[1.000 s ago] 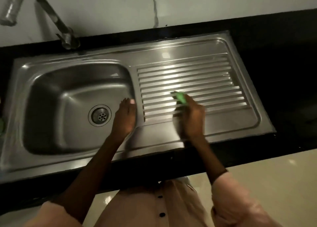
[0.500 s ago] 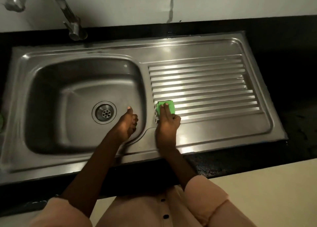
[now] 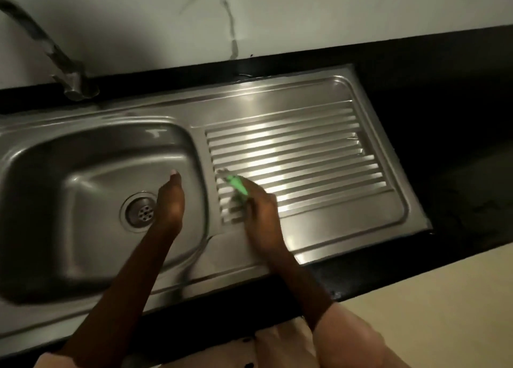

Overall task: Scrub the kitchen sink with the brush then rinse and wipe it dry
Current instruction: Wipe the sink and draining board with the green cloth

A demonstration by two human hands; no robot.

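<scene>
A stainless steel sink [image 3: 100, 134] with a ribbed drainboard [image 3: 305, 156] lies in a black counter. My right hand [image 3: 261, 214] grips a green scrubber [image 3: 237, 185] and presses it on the left end of the drainboard ribs; the scrubber is blurred. My left hand [image 3: 170, 201] hangs over the right side of the basin near the drain [image 3: 140, 212], fingers straight and together, holding nothing.
A metal tap [image 3: 66, 73] rises at the back left of the sink, against a white marbled wall [image 3: 249, 14]. The black counter [image 3: 444, 117] runs to the right of the drainboard. Pale floor [image 3: 430, 298] shows below the counter's front edge.
My right hand has slid the scrubber from the middle of the ribs to their left end and now tilts it on edge. My left hand stays at the basin's right side, its fingers straighter.
</scene>
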